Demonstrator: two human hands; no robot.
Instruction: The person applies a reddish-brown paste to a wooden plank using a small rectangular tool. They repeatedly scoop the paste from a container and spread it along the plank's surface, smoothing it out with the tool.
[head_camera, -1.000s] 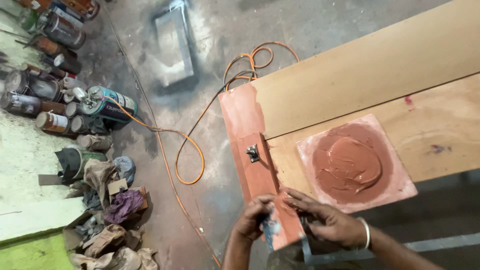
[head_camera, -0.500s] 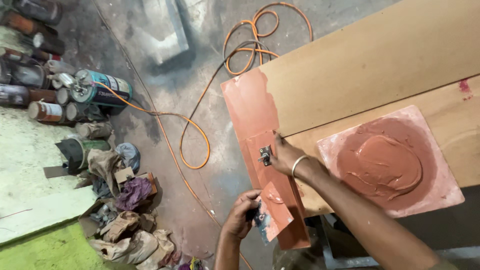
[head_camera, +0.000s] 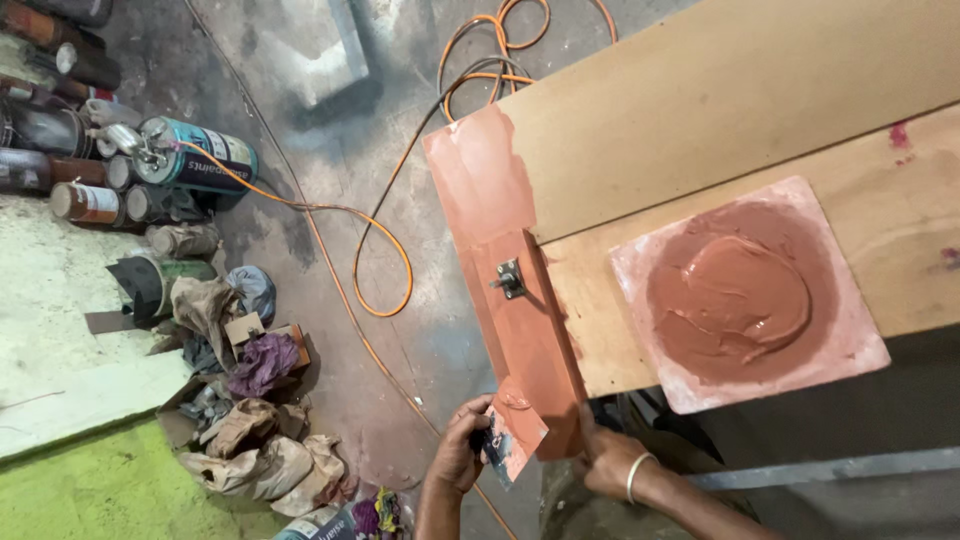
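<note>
Left hand (head_camera: 462, 450) clenched on my scraper (head_camera: 515, 432), blade against the low end of the red-coated edge (head_camera: 530, 340), right hand (head_camera: 605, 462) gripping that edge just beside it.

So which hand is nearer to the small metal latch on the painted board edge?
Right, narrowly. The right hand rests at the board's lower end, below the metal latch. The left hand holds a putty-smeared scraper below and slightly left of it.
</note>
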